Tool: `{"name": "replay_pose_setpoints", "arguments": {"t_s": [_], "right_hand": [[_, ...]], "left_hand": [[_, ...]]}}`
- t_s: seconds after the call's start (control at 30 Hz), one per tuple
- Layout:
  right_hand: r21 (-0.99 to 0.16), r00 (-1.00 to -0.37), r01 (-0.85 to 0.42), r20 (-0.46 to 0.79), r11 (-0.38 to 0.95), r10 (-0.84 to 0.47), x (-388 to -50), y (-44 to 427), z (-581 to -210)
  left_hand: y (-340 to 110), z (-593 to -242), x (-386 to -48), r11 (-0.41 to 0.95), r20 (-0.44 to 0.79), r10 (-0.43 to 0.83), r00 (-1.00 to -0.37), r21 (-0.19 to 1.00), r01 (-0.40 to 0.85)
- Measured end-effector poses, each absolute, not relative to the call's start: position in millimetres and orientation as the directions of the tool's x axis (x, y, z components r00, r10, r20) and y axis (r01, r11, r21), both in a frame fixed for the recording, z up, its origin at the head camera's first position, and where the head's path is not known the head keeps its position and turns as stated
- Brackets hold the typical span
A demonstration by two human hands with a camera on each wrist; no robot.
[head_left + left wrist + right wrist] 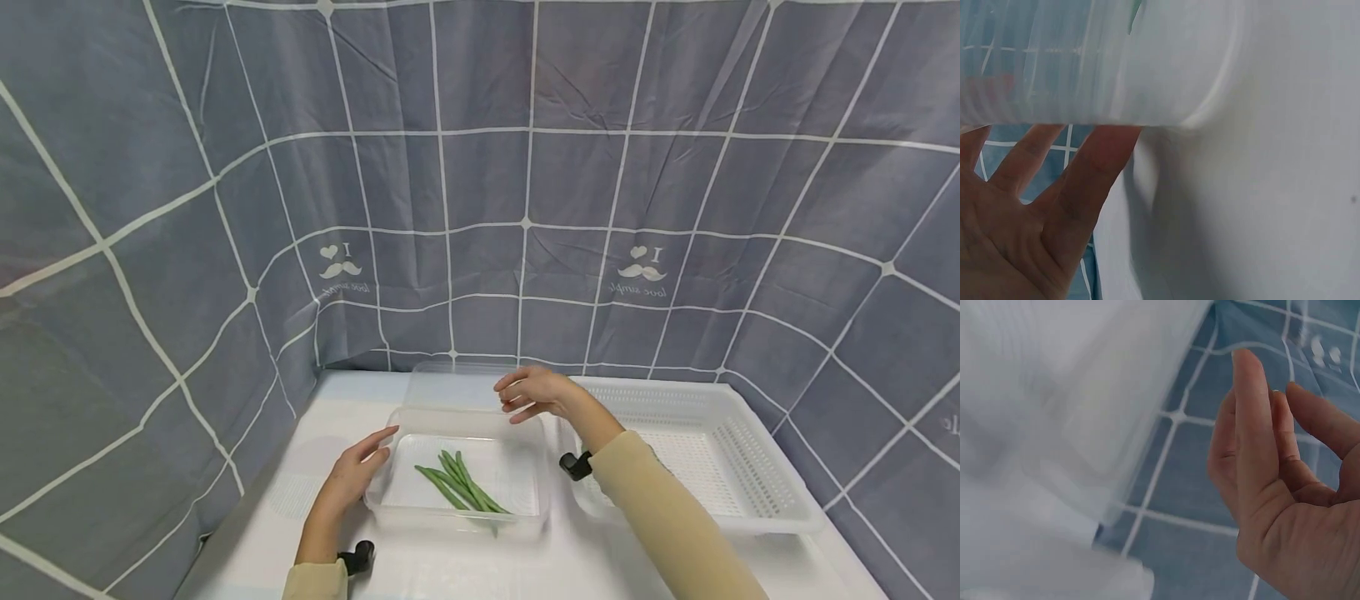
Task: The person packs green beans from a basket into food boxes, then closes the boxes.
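Several green beans (454, 479) lie in a loose bunch inside a clear plastic container (427, 518) on the white table. My left hand (351, 473) is at the container's left side, its fingers stretched along the wall. In the left wrist view, the fingers of that hand (1054, 200) meet the container's edge (1110, 106). Above the container's back right corner hovers my right hand (542, 392), fingers loosely bent. Nothing shows between the fingers of the right hand (1291, 481) in its wrist view.
A flat clear lid-like sheet (450, 385) lies behind the container. To the right stands a white perforated basket (757, 467), partly behind the right forearm. A grey curtain (480, 183) with white grid lines encloses the back and sides of the table.
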State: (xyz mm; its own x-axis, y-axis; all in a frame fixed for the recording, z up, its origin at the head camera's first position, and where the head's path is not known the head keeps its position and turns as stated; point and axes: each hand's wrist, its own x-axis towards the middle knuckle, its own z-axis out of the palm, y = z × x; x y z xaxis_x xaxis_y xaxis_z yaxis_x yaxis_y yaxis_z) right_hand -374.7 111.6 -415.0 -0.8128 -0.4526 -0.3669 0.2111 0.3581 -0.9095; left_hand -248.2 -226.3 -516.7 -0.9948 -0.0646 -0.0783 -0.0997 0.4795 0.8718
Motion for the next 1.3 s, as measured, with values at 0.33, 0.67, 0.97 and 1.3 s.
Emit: {"name": "replay_pose_setpoints", "arguments": {"t_s": [0.33, 0.67, 0.97, 1.3], "right_hand": [[-0.933, -0.846, 0.219, -0.328, 0.285, -0.421, -376, 181, -394], [-0.93, -0.856, 0.209, -0.324, 0.303, -0.403, -370, 219, -398], [-0.913, -0.856, 0.251, -0.364, 0.321, -0.367, -365, 244, -413], [-0.869, -0.835, 0.288, -0.434, 0.403, -0.339, -356, 270, -435]], "left_hand": [[-229, -515, -247, 0.492, -0.081, -0.077, -0.994, 0.864, -0.109], [-229, -515, -246, 0.489, -0.096, -0.076, -0.993, 0.864, -0.121], [-229, -515, -247, 0.473, -0.104, -0.065, -0.992, 0.872, -0.122], [-224, -513, -248, 0.493, -0.1, -0.056, -0.993, 0.862, -0.115]]}}
